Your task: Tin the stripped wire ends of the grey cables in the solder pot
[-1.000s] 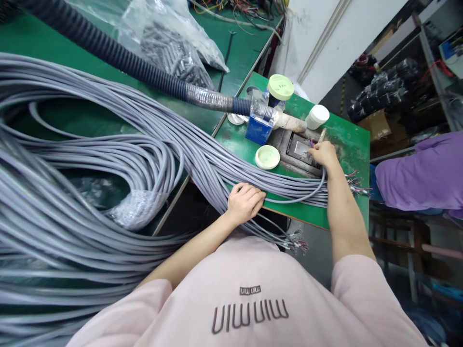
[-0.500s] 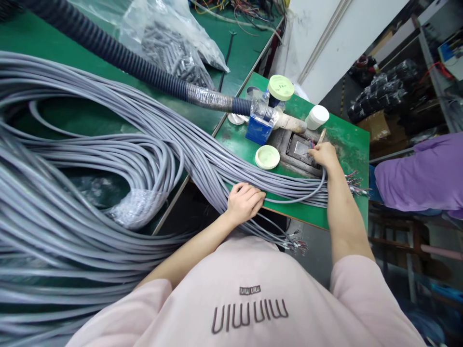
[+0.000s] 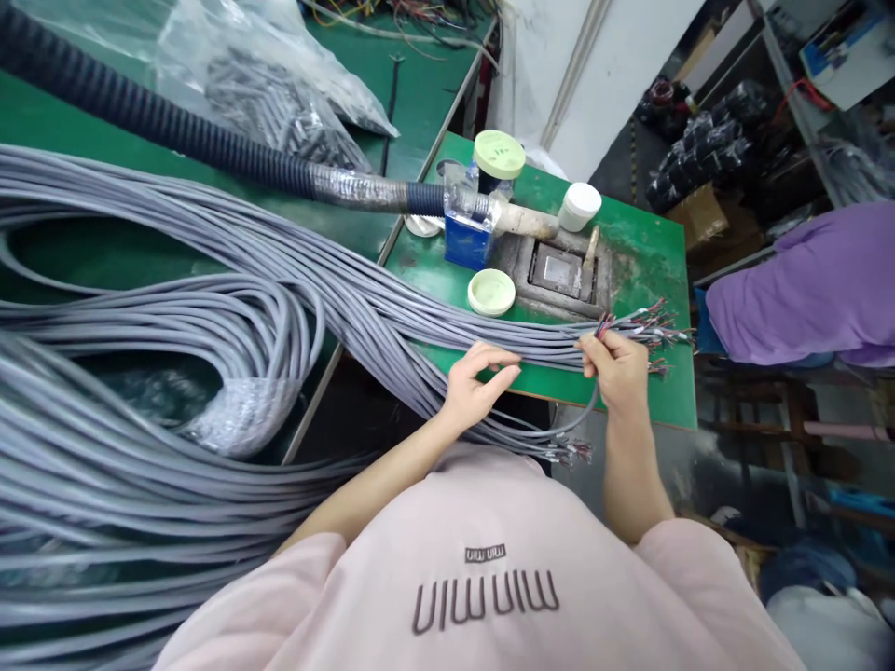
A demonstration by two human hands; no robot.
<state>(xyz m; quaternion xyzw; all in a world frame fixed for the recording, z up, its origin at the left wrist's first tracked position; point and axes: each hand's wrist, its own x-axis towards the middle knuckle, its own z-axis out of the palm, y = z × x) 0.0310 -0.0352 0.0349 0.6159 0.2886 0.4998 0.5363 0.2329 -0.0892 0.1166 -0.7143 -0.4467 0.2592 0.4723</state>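
My right hand (image 3: 619,368) pinches the end of one grey cable (image 3: 593,403), with its thin coloured wires sticking up past the fingertips. That cable bends down and back to the left below the bench edge. My left hand (image 3: 479,380) has its thumb and fingers apart, beside the large bundle of grey cables (image 3: 426,321). Stripped, coloured wire ends (image 3: 654,326) fan out at the bundle's right end. Lower down, a second group of wire ends (image 3: 570,452) hangs near my shirt. Behind the bundle, a solder pot (image 3: 559,270) with a shiny square surface is set in a dirty frame.
A ribbed black hose (image 3: 230,140) ends over the pot, beside a blue box (image 3: 467,244). Around it stand a white jar (image 3: 580,205), a green-lidded tub (image 3: 499,154) and a shallow pale dish (image 3: 491,293). A person in purple (image 3: 804,280) is at the right.
My right hand has come from the solder pot toward me, bringing the cable end over the bundle. The left hand has lifted off the cables, its fingers now apart. The view has shifted slightly.
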